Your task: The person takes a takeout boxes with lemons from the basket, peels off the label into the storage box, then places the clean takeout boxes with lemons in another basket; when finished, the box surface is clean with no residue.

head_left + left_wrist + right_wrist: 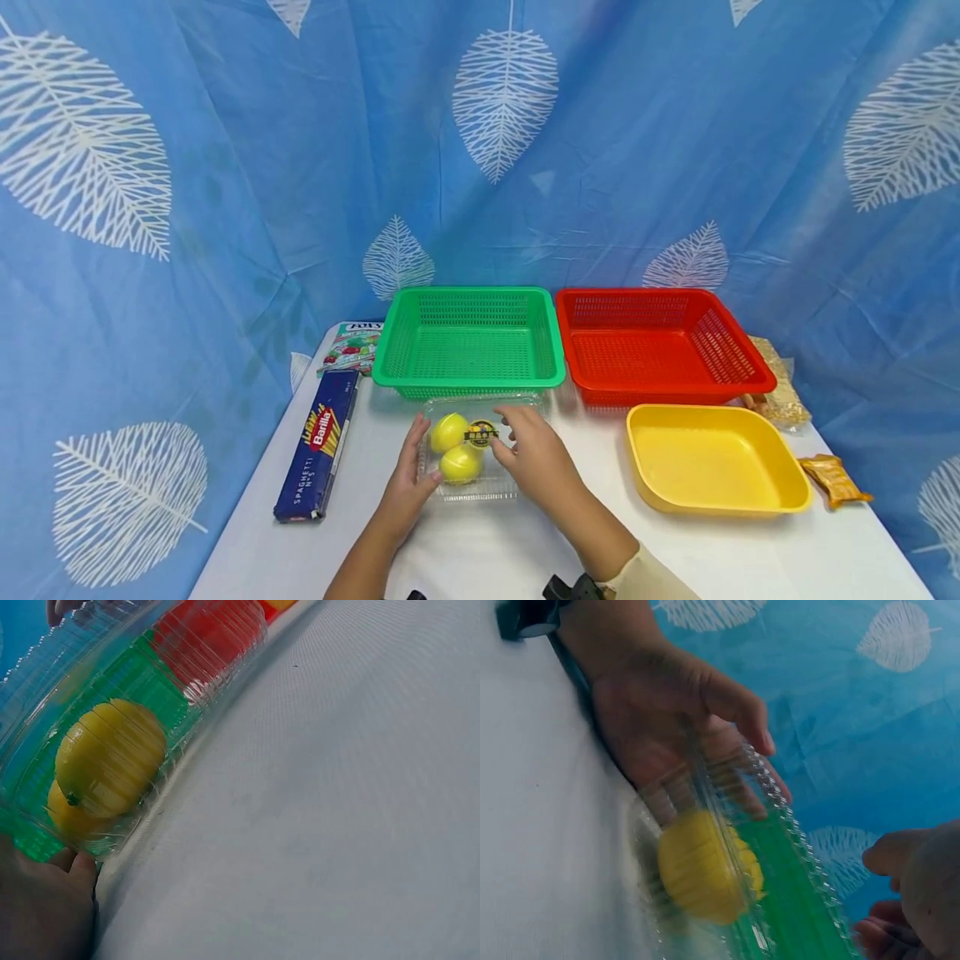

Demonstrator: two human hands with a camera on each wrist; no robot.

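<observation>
A clear plastic clamshell box (487, 487) sits on the white table with two yellow lemons (461, 463) in its left half. A round dark label (481, 433) shows on its lid. My left hand (405, 487) lies along the box's left side, fingers extended, thumb near the front left corner. In the right wrist view the left hand (656, 712) shows its palm toward the box wall, beside a lemon (701, 866). Over the right part of the lid hovers my right hand (536, 458), fingers loosely bent, nothing gripped. Ridged clear sides (225, 682) fill much of the left wrist view.
Behind the box stand a green basket (468, 387) and a red basket (667, 392). A yellow tray (716, 504) is at right, near an orange snack packet (834, 479) and a bag of pale food (783, 392). At left lie a blue spaghetti box (318, 446) and a colourful packet (351, 348).
</observation>
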